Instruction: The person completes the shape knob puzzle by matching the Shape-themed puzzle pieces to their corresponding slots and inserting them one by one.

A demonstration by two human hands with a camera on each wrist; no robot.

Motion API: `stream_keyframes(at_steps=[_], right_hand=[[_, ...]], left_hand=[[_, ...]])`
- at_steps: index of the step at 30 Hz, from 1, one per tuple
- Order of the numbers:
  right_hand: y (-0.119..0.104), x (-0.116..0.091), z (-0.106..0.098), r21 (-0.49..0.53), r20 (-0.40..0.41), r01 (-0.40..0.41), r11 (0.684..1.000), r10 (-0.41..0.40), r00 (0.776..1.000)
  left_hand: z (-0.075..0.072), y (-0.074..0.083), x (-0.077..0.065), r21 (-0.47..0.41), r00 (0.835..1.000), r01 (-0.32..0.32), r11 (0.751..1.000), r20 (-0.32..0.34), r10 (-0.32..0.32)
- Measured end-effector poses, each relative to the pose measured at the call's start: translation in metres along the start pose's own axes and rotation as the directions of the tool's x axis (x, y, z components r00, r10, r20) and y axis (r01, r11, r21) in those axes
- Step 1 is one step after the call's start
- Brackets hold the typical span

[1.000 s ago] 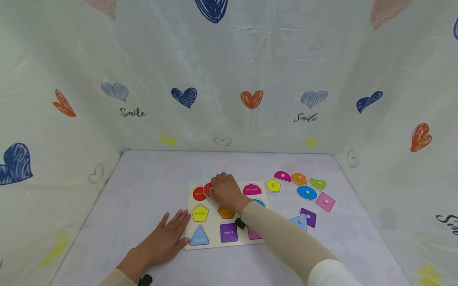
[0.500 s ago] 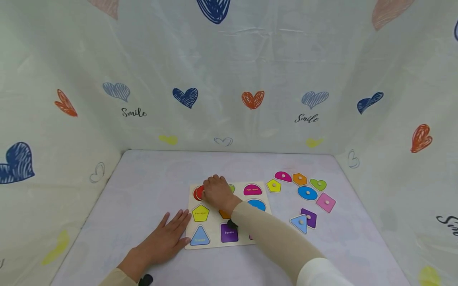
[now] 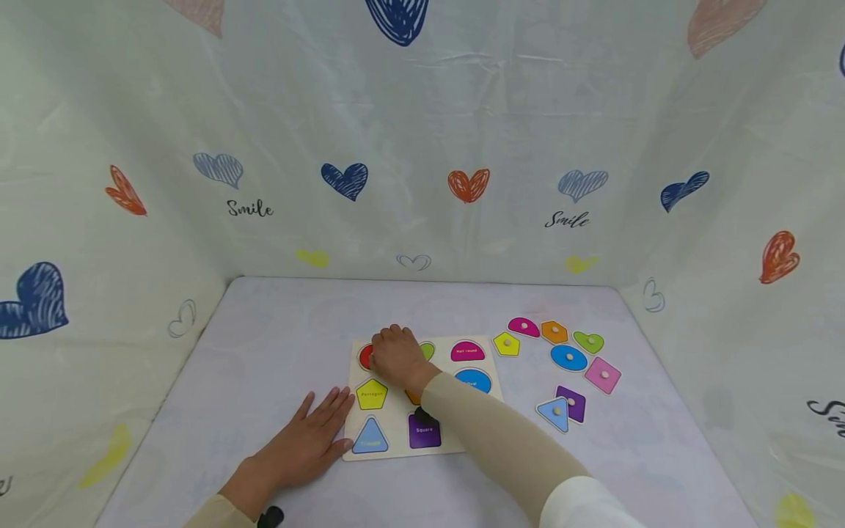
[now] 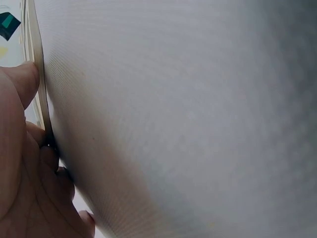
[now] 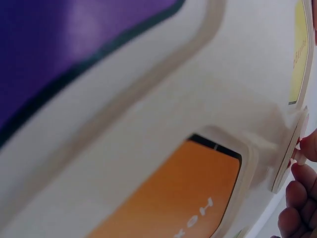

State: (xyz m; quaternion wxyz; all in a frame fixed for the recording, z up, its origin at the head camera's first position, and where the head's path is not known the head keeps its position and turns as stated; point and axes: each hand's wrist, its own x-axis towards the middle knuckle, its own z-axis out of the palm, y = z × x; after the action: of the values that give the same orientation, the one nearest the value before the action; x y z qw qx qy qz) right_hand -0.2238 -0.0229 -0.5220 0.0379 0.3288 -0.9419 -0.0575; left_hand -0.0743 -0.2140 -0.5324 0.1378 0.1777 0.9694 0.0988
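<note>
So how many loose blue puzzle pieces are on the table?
2: a blue oval in the back cluster right of the board, and a blue triangle further front, overlapping a purple square. The right arm could hide more.

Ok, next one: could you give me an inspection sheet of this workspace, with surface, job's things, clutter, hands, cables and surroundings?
Surface: pale tabletop.
Job's things: shape-puzzle board; red knobbed piece at its far left area, seating unclear; loose to the right, yellow pentagon, magenta half round, orange hexagon, green heart, blue oval, pink quadrilateral, purple square and light-blue triangle overlapping it.
Clutter: nothing seen.
Hands: left hand lies with fingers extended, touching the board's left edge; right hand pinches the red piece's knob.
Cables: nothing seen.
Surroundings: pale sheeting printed with hearts and "Smile".
</note>
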Motion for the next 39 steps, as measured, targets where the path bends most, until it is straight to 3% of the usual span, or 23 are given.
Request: stream_keyframes(at_steps=[15,39], right_hand=[[-0.0027,0.0022,0.0032,-0.005,0.004,-0.007,1.000,0.007,1.000],[-0.0023,0.0018,0.0068,-0.067,0.027,0.040,0.997,-0.038,0.999]], left_hand=[[0.0034,-0.0008,0.0012,0.013,1.000,0.004,1.000,-0.003,-0.004],[-0.0055,0.0049,-0.0015,0.004,1.000,0.009,1.000,0.005,-0.009]])
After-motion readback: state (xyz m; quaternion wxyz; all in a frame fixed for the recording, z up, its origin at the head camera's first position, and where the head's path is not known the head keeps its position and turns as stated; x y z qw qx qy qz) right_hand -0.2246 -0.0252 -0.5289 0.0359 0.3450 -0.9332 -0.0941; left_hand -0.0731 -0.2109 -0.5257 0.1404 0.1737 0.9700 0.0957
